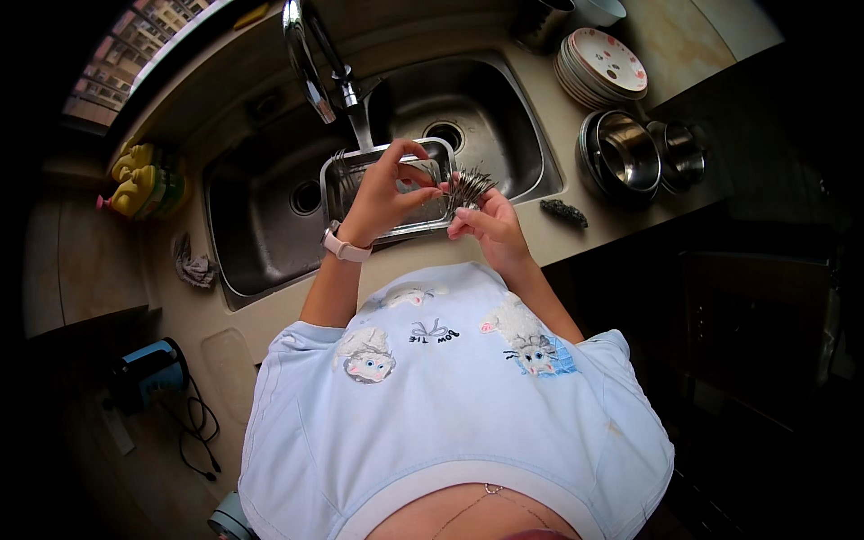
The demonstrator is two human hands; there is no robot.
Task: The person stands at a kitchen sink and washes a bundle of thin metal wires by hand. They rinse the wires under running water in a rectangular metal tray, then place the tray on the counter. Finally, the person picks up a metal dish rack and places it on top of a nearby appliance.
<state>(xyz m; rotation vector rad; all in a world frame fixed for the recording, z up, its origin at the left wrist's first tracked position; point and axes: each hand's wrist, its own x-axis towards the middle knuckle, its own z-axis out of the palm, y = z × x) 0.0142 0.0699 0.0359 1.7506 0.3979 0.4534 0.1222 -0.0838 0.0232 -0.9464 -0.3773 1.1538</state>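
A fanned bundle of thin, shiny metal sticks, seemingly skewers (pixel 471 187), is gripped in my right hand (pixel 498 226), its ends spread upward. My left hand (pixel 390 190), with a pink-strapped watch (pixel 347 247) on the wrist, pinches thumb and finger at the bundle's left side, apparently on a single stick. Both hands are above a rectangular metal tray (pixel 327 185) that bridges the sink's divider and front rim. More thin sticks (pixel 341 169) lie at the tray's left end. Part of the tray is hidden by my left hand.
The double-basin steel sink (pixel 250 250) has a chrome faucet (pixel 307 67) behind. On the right stand stacked plates (pixel 611 61), metal bowls (pixel 628 152) and a dark scrubber (pixel 563 212). Yellow bottles (pixel 138 185), a crumpled cloth (pixel 194 263) and a corded blue-black appliance (pixel 158 371) are left.
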